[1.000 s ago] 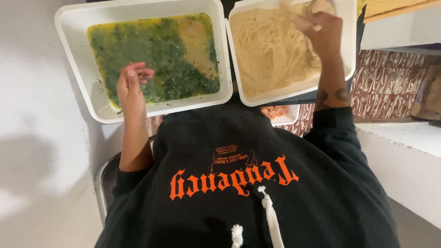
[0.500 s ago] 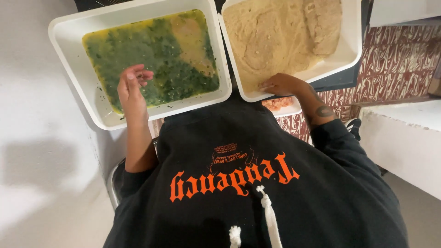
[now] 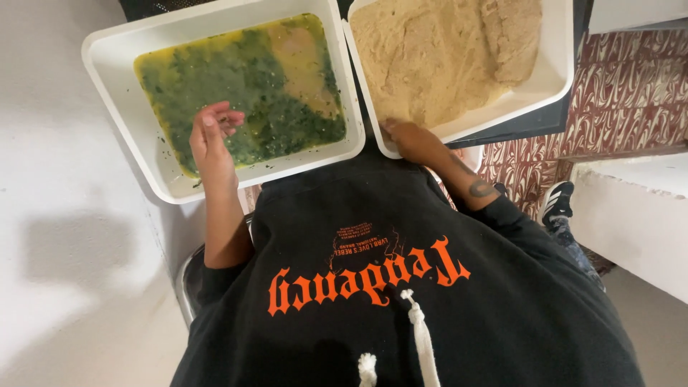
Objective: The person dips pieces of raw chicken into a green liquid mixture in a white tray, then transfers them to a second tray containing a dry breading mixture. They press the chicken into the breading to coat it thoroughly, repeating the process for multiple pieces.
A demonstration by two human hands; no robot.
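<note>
Green batter (image 3: pixel 236 93) sat beneath your empty, loosely curled left hand (image 3: pixel 211 140); your right hand (image 3: pixel 412 137) gripped the crumb tray (image 3: pixel 552 79), cutlet (image 3: pixel 512 36) already coated.

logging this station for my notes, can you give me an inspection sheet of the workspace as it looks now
surface: pale worktop at left; the trays sit side by side in front of the person
job's things: white tray of green herb and yellow liquid mix; second white tray of tan crumbs with coated pieces lying in them
clutter: nothing seen
grippers: left hand over the green mix, fingers curled, specks on them, holding nothing; right hand at the near rim of the crumb tray, fingertips at the crumbs' edge
cables: nothing seen
surroundings: black hooded top with white drawstrings; red patterned floor; dark shoe; white block at right
</note>
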